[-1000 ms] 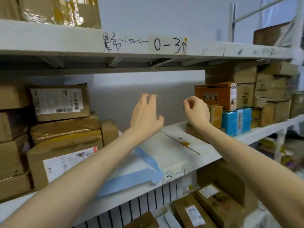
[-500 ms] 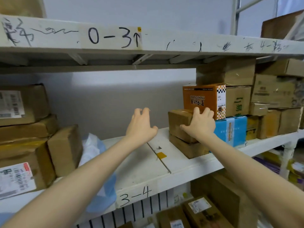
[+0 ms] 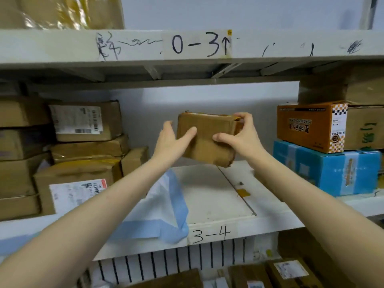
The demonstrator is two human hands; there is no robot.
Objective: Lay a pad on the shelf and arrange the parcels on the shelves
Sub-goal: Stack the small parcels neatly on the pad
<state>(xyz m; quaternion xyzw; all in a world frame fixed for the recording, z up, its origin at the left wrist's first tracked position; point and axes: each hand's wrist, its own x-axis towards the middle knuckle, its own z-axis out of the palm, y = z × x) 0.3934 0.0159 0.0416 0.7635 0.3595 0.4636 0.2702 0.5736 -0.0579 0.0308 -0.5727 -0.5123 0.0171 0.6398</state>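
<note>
The pad [image 3: 160, 206] lies on the shelf [image 3: 207, 196], its blue edge rumpled and overhanging the front lip; that step looks done. Above the bare boards beside it, the left hand [image 3: 170, 140] and right hand [image 3: 241, 136] clamp a box [image 3: 205, 138] from either side, clear of the shelf. Placement remains. Stacked parcels [image 3: 83, 121] flank the gap.

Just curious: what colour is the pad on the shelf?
The pad is white with a light blue border; the head view shows it.
</note>
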